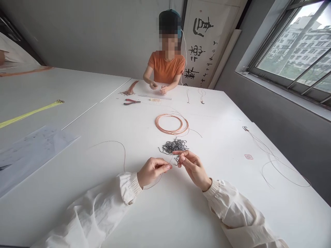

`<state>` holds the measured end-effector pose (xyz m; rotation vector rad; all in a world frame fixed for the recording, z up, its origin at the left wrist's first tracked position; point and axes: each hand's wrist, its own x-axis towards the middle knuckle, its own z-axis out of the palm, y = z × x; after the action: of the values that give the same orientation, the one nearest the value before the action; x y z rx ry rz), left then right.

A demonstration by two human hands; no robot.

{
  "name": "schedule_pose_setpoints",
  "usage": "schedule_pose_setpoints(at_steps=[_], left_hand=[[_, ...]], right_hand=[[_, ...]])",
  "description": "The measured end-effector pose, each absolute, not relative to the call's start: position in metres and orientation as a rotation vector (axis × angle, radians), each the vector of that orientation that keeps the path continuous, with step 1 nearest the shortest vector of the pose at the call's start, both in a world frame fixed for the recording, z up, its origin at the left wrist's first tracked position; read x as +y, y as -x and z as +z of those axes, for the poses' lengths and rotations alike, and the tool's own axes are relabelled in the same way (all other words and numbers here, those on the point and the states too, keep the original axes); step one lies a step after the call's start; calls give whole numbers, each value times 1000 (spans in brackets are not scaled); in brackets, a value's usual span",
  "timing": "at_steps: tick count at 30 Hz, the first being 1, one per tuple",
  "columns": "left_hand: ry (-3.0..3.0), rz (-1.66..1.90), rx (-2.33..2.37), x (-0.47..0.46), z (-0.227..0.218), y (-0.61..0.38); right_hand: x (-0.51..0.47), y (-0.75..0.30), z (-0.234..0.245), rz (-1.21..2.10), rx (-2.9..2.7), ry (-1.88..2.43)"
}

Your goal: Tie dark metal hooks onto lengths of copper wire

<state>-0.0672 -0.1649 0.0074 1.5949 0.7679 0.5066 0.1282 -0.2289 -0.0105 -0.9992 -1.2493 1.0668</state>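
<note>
My left hand [153,171] pinches a thin line [124,155] between thumb and forefinger. The line loops below the wrist and trails to the left over the white table. Facing it, my right hand [194,168] is closed on dark metal fish hooks [176,160], with the fingertips hiding part of them; their exact number cannot be made out. A short piece of line rises between the two hands. Just beyond the fingers lies a heap of fish hooks [172,146]. Behind the heap rests a coil of copper-coloured line [156,124].
Across the table [108,213] a person in an orange shirt [169,67] works near red-handled pliers [132,102], a ruler [155,97] and a copper-coloured bundle [131,89]. Hooks on line [246,128] lie right, beside a small red-edged square [248,156]. A yellow bundle [31,113] and clear sheet [38,148] lie left.
</note>
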Motion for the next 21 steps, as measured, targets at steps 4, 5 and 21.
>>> schedule_pose_setpoints(at_steps=[4,5,21], left_hand=[[-1557,461,731,-167,5,66],[-1539,451,734,-167,5,66],[-1323,363,745,-165,11,69]], right_hand=[[-228,-124,-8,1261,-1162,911],[-228,-124,-9,1273,-1143,901],[-239,-131,16,483,-1829,1204]])
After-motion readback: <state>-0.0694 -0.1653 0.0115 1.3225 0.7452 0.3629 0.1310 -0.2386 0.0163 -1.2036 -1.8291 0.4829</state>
